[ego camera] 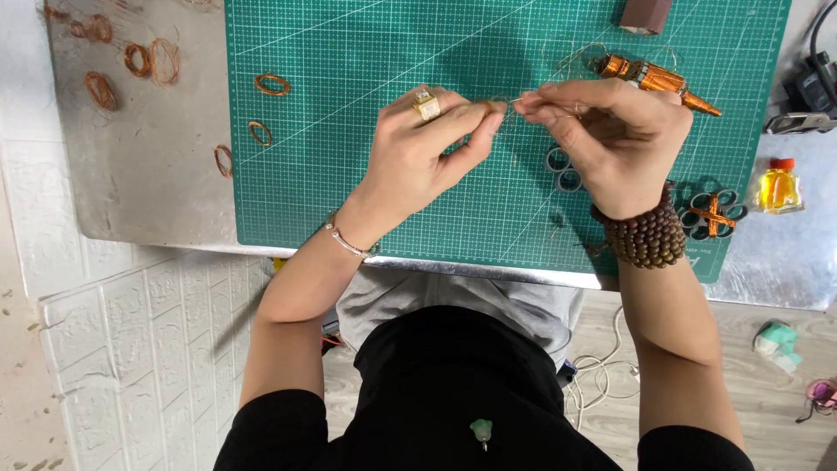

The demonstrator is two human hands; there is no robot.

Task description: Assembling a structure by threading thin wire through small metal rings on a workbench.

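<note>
Both hands meet over a green cutting mat (366,78). My left hand (418,153), wearing a gold ring and a thin bracelet, pinches a small copper wire coil (499,102) between thumb and fingers. My right hand (610,139), with a brown bead bracelet at the wrist, pinches the thin wire (523,98) that leads off the coil. Just beyond my right hand lies a copper-wound spool tool (654,78). Partly hidden under that hand are small grey rings (565,174).
Several finished copper wire loops (272,84) lie on the mat's left side and on the metal table (139,174). A small yellow bottle with a red cap (779,186) and a ringed holder with copper windings (713,214) sit at the right. A brown block (645,16) sits at the mat's far edge.
</note>
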